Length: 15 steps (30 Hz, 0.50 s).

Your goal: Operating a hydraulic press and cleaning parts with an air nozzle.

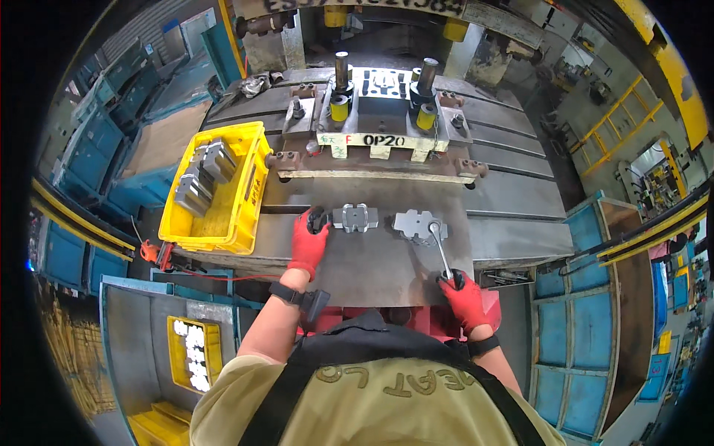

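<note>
My left hand (309, 236), in a red glove with black fingertips, rests at the left end of a grey formed metal part (355, 218). Its fingers are bent and look apart, with nothing visible between them. To the right, my red-gloved right hand (462, 299) is closed around the near end of a slim metal rod with a round head (445, 253). That head lies over a second grey metal part (410, 224); contact cannot be made out. Beneath the head, another metal piece partly overlaps this part. Both parts lie on the flat steel plate (364, 275) before me.
Beyond the parts stands a press die (383, 141) with upright posts and yellow blocks. On the left, a yellow crate (256, 186) holds several stacked metal parts. Lower left is a smaller yellow bin (178, 364) with pale pieces. A blue-panelled frame (573, 320) stands at right.
</note>
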{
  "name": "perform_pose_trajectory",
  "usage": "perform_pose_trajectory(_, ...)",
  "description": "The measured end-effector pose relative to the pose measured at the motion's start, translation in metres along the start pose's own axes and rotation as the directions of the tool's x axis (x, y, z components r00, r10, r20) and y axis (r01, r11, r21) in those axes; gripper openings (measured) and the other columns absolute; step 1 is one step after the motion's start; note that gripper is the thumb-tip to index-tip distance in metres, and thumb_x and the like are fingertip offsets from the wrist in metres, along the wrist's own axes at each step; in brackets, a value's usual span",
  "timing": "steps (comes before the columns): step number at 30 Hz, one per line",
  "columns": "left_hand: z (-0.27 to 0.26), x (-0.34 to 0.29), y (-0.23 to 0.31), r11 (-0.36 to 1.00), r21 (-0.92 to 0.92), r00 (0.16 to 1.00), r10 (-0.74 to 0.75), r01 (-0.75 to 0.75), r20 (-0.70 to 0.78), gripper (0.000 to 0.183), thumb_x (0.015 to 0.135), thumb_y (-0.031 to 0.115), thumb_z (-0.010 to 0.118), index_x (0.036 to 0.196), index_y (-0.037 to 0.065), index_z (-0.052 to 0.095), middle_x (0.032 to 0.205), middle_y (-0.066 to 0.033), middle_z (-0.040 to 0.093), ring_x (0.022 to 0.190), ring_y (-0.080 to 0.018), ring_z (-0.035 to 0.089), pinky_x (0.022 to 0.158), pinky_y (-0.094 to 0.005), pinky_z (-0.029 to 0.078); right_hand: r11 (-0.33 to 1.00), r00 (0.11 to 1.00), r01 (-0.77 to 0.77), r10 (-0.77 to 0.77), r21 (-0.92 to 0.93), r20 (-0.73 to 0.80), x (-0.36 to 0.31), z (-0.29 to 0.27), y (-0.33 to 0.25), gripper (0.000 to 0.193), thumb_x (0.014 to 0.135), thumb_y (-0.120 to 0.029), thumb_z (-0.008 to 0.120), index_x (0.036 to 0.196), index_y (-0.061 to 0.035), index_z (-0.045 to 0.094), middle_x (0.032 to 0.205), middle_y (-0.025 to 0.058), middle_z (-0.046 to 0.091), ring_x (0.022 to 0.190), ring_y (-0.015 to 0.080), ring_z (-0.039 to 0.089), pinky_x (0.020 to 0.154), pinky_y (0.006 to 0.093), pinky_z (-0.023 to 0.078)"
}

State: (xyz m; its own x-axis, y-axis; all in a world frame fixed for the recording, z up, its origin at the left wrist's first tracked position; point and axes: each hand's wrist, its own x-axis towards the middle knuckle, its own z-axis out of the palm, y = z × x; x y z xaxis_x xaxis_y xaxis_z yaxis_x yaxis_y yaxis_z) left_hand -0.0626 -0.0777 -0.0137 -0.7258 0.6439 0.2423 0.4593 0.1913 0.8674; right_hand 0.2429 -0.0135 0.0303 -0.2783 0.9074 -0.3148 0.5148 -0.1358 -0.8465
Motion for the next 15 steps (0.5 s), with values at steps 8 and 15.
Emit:
perform_pose_trajectory(8,-0.013,-0.018,0.025,0.999,0.012,0.999,0.041,-0.041,-0.012,0.035,0.064,0.005,0.059,0.097,0.006,0.049,0.090,-0.0097,0.047,0.082,-0.0208,0.047,0.071,-0.0288,0.040,0.988,0.999,-0.006,-0.001,-0.153,-0.043,0.001,0.002,-0.008,0.026,0.064,-0.025,0.059,0.072,-0.0019,0.050,0.063,0.0092,0.053,0.057,0.0201,0.050,0.055,0.0297,0.039)
perform_pose_trajectory(15,-0.013,-0.033,0.032,1.000,-0.007,0.995,-0.007,0.008,0.101,0.034,0.062,0.007,0.060,0.095,0.005,0.049,0.087,-0.0101,0.050,0.080,-0.0229,0.049,0.071,-0.0297,0.039,0.970,0.996,-0.004,-0.017,-0.243,-0.085,0.006,0.005,-0.013,0.029,0.064,-0.028,0.058,0.073,-0.0024,0.050,0.063,0.0091,0.054,0.060,0.0226,0.052,0.057,0.0318,0.040)
